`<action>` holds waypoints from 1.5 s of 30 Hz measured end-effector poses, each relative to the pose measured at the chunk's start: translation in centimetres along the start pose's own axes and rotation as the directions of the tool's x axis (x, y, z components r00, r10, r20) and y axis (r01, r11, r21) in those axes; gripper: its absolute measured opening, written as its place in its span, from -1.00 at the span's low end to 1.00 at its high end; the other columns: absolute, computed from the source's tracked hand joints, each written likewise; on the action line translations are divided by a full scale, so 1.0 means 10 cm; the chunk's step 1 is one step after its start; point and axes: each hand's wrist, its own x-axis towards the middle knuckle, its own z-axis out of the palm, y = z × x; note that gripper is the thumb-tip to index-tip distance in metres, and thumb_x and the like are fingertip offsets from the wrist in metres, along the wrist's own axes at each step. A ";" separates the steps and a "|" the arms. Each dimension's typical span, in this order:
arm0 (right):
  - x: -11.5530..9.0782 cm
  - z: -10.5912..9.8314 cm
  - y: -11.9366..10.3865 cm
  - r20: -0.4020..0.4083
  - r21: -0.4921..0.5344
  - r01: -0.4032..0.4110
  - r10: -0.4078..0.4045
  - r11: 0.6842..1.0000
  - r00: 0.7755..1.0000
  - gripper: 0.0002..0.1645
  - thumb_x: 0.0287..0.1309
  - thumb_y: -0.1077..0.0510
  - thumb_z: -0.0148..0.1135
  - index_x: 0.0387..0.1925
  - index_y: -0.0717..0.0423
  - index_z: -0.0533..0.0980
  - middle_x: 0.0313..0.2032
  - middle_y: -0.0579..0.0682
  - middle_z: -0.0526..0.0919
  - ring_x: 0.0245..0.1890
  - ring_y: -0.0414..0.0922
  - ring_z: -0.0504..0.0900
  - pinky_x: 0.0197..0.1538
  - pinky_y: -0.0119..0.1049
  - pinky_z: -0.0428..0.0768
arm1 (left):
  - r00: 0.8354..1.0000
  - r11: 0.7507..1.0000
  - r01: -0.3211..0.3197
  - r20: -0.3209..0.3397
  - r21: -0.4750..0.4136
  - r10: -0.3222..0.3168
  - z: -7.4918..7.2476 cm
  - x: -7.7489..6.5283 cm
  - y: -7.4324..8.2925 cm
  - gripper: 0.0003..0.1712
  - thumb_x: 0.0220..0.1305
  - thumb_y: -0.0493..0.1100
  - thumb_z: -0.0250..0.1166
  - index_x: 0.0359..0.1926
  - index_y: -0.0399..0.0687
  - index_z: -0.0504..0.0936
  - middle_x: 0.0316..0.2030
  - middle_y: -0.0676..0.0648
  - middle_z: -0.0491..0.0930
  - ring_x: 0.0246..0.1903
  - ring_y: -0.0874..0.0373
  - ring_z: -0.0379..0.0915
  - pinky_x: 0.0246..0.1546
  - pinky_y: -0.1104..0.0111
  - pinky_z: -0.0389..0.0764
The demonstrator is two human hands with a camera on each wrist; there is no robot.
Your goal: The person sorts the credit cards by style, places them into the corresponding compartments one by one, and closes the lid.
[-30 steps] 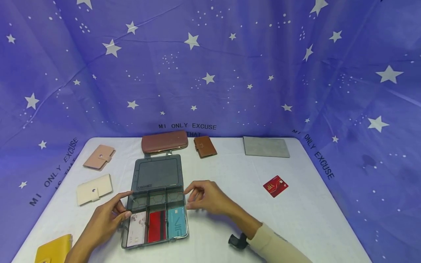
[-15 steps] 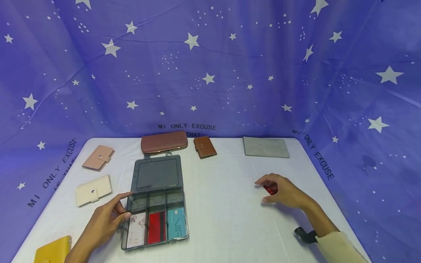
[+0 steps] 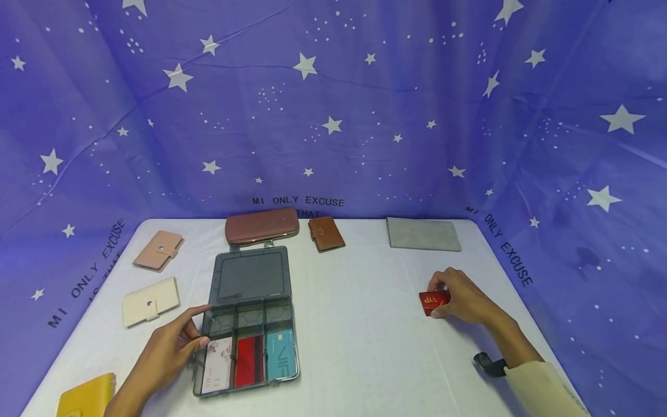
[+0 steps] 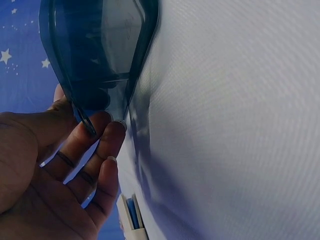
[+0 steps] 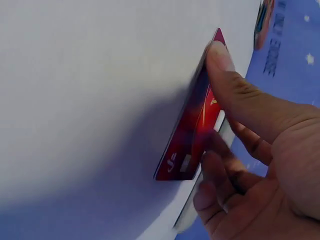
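Note:
On the right side of the table my right hand (image 3: 464,296) pinches a red VIP card (image 3: 432,302) by its edges. In the right wrist view the thumb presses one end of the card (image 5: 192,132), which is tilted close over the white cloth. My left hand (image 3: 165,354) grips the left side of a dark see-through compartment box (image 3: 250,275), whose lid lies folded back. The left wrist view shows fingertips at the wall of the box (image 4: 100,55). Its front compartments hold a pale floral card (image 3: 216,364), a red card with a dark stripe (image 3: 249,362) and a teal card (image 3: 282,354).
Behind the box lie a maroon wallet (image 3: 262,226) and a brown card holder (image 3: 327,233). A grey wallet (image 3: 424,234) is at the back right. Pink (image 3: 158,250), cream (image 3: 151,301) and yellow card holders (image 3: 85,397) lie along the left. A starry curtain (image 3: 333,104) surrounds the table.
My right hand has gone from the box's right side to the red VIP card and now pinches it, tilted. My left hand has stayed at the box.

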 end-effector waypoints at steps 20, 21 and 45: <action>0.15 0.77 -1.72 0.161 0.508 0.163 -0.279 0.846 0.947 -0.67 0.23 0.09 0.38 0.03 -0.15 0.59 -0.48 -0.02 0.63 -0.63 -0.04 0.54 -0.59 -0.44 0.46 | 1.000 1.000 0.014 0.000 -0.008 -0.014 0.01 0.00 0.01 -0.21 0.02 -0.31 0.52 0.31 0.03 0.49 -0.46 0.24 0.47 -0.42 0.49 0.45 -0.36 0.43 0.59; 0.16 0.83 -1.79 0.165 0.542 0.137 -0.265 0.829 0.950 -0.67 0.22 0.08 0.39 0.02 -0.15 0.60 -0.48 0.03 0.65 -0.62 0.03 0.57 -0.60 -0.43 0.46 | 1.000 1.000 0.016 0.001 -0.009 -0.016 0.01 -0.01 0.01 -0.22 0.02 -0.31 0.52 0.31 0.02 0.49 -0.46 0.24 0.47 -0.42 0.49 0.45 -0.36 0.43 0.59; 0.44 1.64 -2.80 0.011 0.386 0.196 -0.217 0.901 0.976 -0.63 0.11 -0.09 0.46 -0.06 -0.10 0.65 -0.64 -0.38 0.56 -0.71 -0.38 0.41 -0.55 -0.48 0.39 | 1.000 1.000 0.023 -0.001 -0.021 -0.023 -0.01 -0.01 0.01 -0.24 0.04 -0.29 0.51 0.30 0.01 0.49 -0.45 0.23 0.45 -0.42 0.48 0.44 -0.36 0.43 0.59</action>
